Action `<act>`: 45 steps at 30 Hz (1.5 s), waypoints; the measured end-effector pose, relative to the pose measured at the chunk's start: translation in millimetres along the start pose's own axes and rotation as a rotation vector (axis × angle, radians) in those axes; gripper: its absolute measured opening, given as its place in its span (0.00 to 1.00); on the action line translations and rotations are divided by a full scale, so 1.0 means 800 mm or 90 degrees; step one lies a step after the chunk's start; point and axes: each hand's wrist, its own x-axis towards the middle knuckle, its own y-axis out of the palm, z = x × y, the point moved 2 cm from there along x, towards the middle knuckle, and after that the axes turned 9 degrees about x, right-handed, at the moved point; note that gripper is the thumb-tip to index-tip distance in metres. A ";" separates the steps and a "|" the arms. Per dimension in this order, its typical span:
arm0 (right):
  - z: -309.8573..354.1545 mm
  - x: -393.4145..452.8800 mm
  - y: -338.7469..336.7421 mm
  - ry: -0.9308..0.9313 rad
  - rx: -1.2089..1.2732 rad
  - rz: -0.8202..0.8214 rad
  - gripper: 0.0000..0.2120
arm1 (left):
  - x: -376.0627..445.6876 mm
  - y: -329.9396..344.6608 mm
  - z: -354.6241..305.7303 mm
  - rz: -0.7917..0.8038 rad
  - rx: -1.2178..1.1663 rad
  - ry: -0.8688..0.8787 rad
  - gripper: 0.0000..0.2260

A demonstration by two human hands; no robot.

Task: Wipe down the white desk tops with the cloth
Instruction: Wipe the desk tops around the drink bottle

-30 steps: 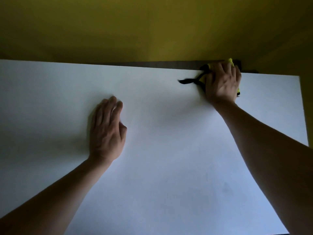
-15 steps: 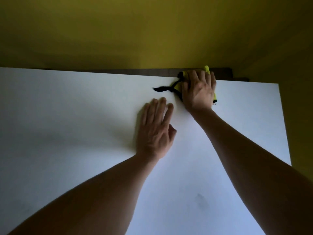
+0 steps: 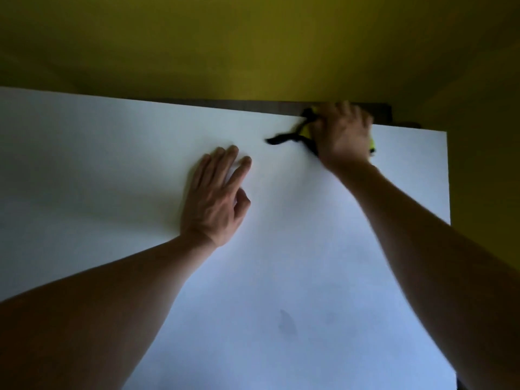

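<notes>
The right hand (image 3: 342,136) presses the yellow cloth (image 3: 306,130) flat-fingered at the white desk top's (image 3: 112,164) far edge near its right corner, the left hand (image 3: 216,198) rests spread and empty mid-surface, and a smudge (image 3: 287,323) nearer the front edge suggests wiping remains.

Your left hand (image 3: 216,198) lies flat, palm down, fingers straight and slightly spread. Your right hand (image 3: 342,133) reaches far forward, arm extended, fingers pressing down, blurred.

Your tabletop (image 3: 281,249) is smooth, matt white board; the cloth (image 3: 305,133) under your hand looks soft, yellow with black trim.
</notes>
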 end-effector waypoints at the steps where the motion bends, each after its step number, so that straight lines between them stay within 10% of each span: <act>1: -0.027 -0.004 -0.012 0.022 -0.008 -0.013 0.21 | 0.001 -0.001 -0.001 -0.001 -0.001 -0.004 0.26; 8: 0.007 -0.003 0.004 0.094 -0.036 -0.015 0.17 | 0.002 0.000 -0.003 -0.011 -0.008 -0.017 0.23; 15: 0.140 0.017 0.045 -0.089 0.022 0.023 0.17 | 0.004 -0.002 -0.002 -0.015 -0.007 -0.007 0.24; 28: -0.068 -0.020 -0.032 0.082 -0.022 -0.039 0.20 | 0.003 -0.003 -0.005 -0.029 -0.012 -0.015 0.23; 38: 0.112 0.007 0.037 -0.049 0.037 0.013 0.16 | 0.002 -0.005 -0.005 -0.007 0.000 -0.011 0.24; 45: -0.086 -0.017 -0.033 0.064 -0.004 -0.008 0.22 | 0.003 -0.003 -0.005 0.004 0.017 -0.011 0.23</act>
